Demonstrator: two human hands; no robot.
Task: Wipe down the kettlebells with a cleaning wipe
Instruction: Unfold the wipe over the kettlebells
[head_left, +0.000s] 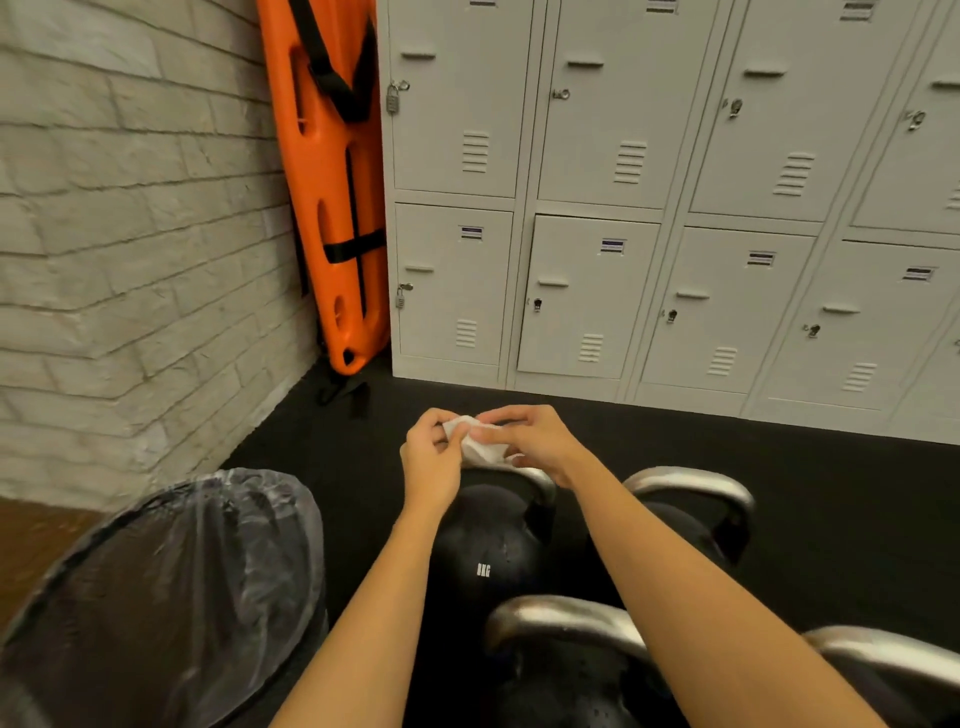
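1. At the far left, beside the pale painted brick wall (130, 249), stood a round black bin lined with a clear plastic bag (171, 587), its mouth close by the person's left forearm.
2. Further back, an orange plastic rescue board with black straps (332, 197) leaned upright in the corner between the wall and the grey metal lockers (675, 208).
3. Centre frame, the left hand (431, 457) pinched one edge of a small crumpled white cleaning wipe (480, 441), fingers closed on it.
4. The right hand (535, 441) gripped the other side of the same wipe, so both hands held it in the air just above the steel handle of the black round kettlebell marked 8KG (483, 540); the wipe did not appear to touch the iron yet.
5. Nearer the camera and to the right sat more black kettlebells with steel handles (691, 514) on the black rubber floor (831, 493), packed close together.
6. Risk, as a judgement: the wipe looked bunched, so pulling it open between two pinches could tear it or let it slip onto the floor and pick up grit.
7. Wiping with a wad would likely miss the handle undersides, and the tight spacing could catch knuckles between bells.
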